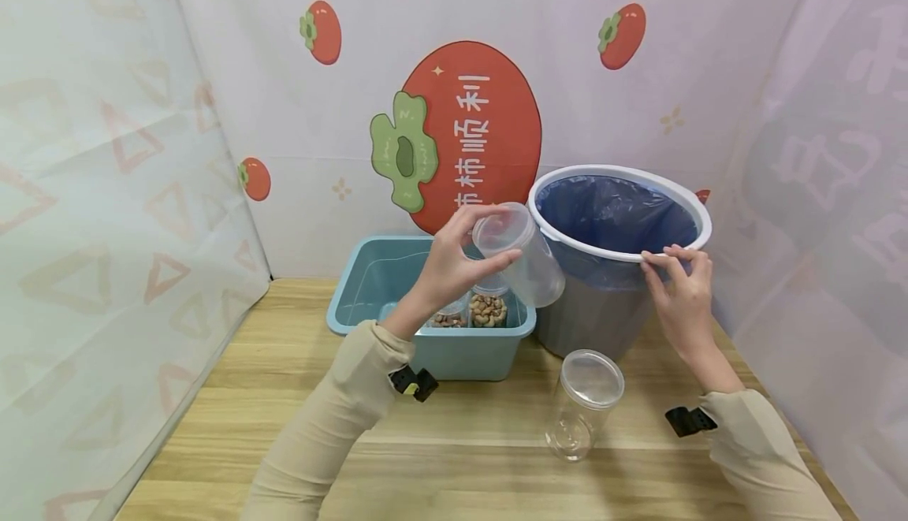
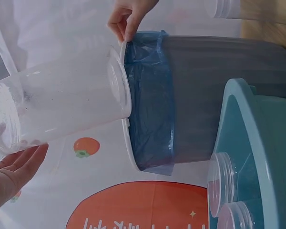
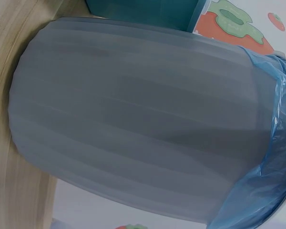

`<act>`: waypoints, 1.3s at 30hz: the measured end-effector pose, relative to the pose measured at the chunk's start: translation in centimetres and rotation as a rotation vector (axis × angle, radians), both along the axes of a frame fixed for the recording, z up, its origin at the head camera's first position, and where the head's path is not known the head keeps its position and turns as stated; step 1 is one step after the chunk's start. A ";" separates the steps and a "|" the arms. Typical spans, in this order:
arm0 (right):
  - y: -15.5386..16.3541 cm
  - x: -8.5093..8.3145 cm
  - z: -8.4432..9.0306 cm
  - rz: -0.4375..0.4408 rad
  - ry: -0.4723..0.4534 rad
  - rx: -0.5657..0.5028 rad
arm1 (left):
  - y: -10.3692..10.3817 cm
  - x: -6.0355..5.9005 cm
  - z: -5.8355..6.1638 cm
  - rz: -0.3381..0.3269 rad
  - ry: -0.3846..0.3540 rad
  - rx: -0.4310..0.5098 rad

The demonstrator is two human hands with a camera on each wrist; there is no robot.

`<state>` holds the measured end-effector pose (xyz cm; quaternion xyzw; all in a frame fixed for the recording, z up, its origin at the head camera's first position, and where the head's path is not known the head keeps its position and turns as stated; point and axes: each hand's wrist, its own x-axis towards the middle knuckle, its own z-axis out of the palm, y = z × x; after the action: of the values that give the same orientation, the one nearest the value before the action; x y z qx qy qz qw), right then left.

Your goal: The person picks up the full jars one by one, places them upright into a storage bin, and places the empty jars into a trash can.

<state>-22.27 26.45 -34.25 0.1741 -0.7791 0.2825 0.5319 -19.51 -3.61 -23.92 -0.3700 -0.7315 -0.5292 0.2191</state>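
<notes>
Left hand (image 1: 447,265) fingers gripping empty clear jar (image 1: 521,257), tilting beside grey bin (image 1: 596,316); right hand (image 1: 681,292) fingers pinching bin rim

Head view down over the table — both wrist views close on the bin (image 1: 610,300).

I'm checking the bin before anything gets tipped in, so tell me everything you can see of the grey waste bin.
The grey waste bin is a round, smooth, plastic-looking tub with a white rim ring clamping a blue bag liner folded over its edge. It stands upright on the wooden table, right of the teal tub. Nothing shows inside it. The right hand pinches its near rim; the clear jar held tilted in the left hand meets the rim.
</notes>
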 end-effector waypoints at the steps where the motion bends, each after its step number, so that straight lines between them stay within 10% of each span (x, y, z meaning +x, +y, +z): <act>1: 0.0 0.0 0.0 0.001 0.000 0.001 | 0.1 -0.1 0.3 0.003 -0.018 0.007; 10: 0.1 0.0 0.0 0.000 -0.006 0.009 | 1.1 -1.5 1.8 0.008 -0.112 0.071; 17: 0.1 0.0 0.1 0.001 -0.004 0.012 | 2.2 -4.7 1.1 0.027 -0.123 0.159; 23: 0.2 0.0 0.0 -0.006 -0.008 0.018 | 3.3 -3.6 2.9 0.036 -0.121 0.198; 39: 0.0 0.1 0.0 -0.013 -0.017 0.008 | 6.4 -8.0 1.3 0.114 -0.018 0.076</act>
<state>-22.14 26.48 -34.24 0.1688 -0.7859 0.2771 0.5264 -27.53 2.79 -22.58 -0.3145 -0.7327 -0.5464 0.2564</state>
